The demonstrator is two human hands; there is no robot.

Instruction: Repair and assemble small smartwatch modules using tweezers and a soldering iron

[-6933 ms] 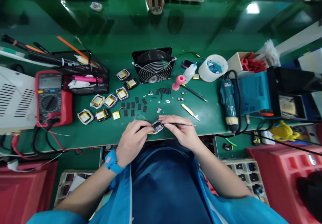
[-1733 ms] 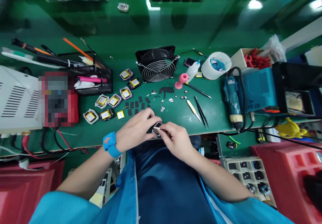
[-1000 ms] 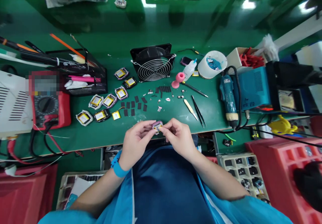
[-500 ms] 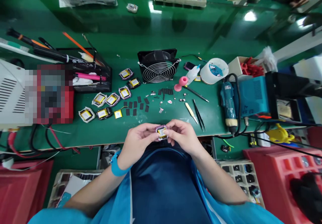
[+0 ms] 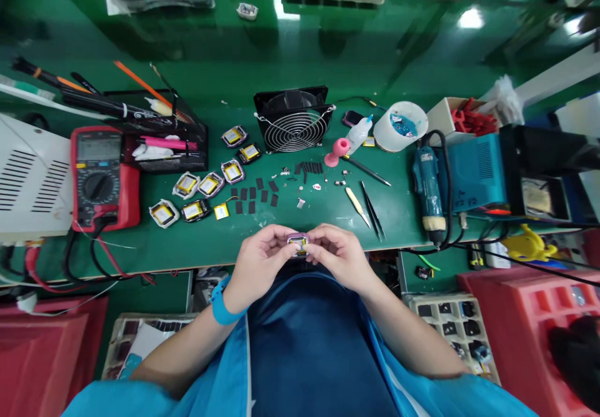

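Between both hands, just above the bench's front edge, is a small purple-rimmed watch case (image 5: 299, 242) with a yellow-edged battery inside. My left hand (image 5: 265, 261) pinches its left side with thumb and fingers. On the other side my right hand (image 5: 340, 256) grips it, the thumb pressed near the battery; the fingertips hide part of the case. Several similar cases, such as a white one (image 5: 164, 214) and a black one (image 5: 195, 210), lie to the left beside a loose battery (image 5: 221, 211). Black foam pieces (image 5: 252, 192) are spread out ahead of my hands.
A fan (image 5: 295, 120) stands at the back. Tweezers (image 5: 372, 209) and a cream-handled tool (image 5: 357, 205) lie right of centre. Farther right are a white tub (image 5: 400, 127) and an electric screwdriver (image 5: 427, 192). A red multimeter (image 5: 104, 179) and a black pen holder (image 5: 187, 148) occupy the left.
The watch case has tilted a little in my fingers, and my right thumb has shifted slightly lower along it. Both hands keep hold of it. The view has moved slightly.
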